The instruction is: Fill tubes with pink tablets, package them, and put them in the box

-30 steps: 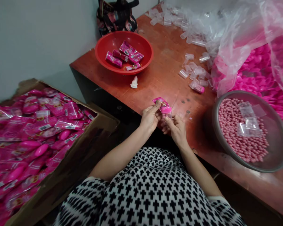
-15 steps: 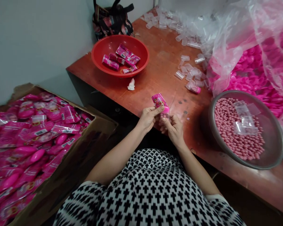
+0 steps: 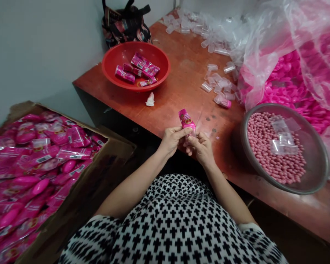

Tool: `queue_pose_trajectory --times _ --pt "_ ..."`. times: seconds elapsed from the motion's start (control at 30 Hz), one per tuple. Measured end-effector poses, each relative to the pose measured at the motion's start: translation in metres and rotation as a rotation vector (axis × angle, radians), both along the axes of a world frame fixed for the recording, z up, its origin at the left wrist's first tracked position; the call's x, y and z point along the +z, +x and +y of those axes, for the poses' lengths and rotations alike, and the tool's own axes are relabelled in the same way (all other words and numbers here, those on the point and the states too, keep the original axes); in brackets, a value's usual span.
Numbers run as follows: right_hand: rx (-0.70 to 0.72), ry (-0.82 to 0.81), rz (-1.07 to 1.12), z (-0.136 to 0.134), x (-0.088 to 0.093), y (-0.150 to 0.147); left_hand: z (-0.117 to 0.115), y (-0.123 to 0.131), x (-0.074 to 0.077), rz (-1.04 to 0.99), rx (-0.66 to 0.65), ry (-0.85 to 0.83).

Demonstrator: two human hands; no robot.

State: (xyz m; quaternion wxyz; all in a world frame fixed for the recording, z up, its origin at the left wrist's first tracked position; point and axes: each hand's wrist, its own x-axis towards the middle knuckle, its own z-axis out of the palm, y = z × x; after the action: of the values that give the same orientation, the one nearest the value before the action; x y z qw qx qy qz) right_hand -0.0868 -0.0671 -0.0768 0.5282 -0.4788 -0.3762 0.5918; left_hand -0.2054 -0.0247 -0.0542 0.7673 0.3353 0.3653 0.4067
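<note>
At the left of the frame a cardboard box (image 3: 110, 157) holds a heap of pink packets (image 3: 38, 161). Near the centre, the left hand (image 3: 172, 139) and right hand (image 3: 202, 146) both pinch one pink packet (image 3: 186, 120), held upright just above the edge of the surface (image 3: 192, 95). Up and left of centre sits a red bowl (image 3: 110, 69) with a few packets. At the right, a metal bowl (image 3: 316, 154) holds pink candies (image 3: 266, 154).

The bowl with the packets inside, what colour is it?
Red; the bowl shows plainly in the head view.
</note>
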Motion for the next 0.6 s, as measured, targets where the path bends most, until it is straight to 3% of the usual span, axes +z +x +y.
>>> queue_pose_trajectory --times 0.27,0.47,0.6 --pt "-0.078 0.102 -0.326 -0.0069 0.0051 0.0023 0.0033 0.0014 0.0009 -0.064 0.151 -0.051" --pt "0.014 -0.02 0.034 -0.006 0.0022 -0.0024 -0.0029 -0.0045 -0.0026 -0.043 -0.09 -0.033" --pt "-0.019 -0.052 0.096 -0.0061 -0.0011 -0.0039 -0.0002 -0.0078 -0.0051 -0.01 0.014 -0.071"
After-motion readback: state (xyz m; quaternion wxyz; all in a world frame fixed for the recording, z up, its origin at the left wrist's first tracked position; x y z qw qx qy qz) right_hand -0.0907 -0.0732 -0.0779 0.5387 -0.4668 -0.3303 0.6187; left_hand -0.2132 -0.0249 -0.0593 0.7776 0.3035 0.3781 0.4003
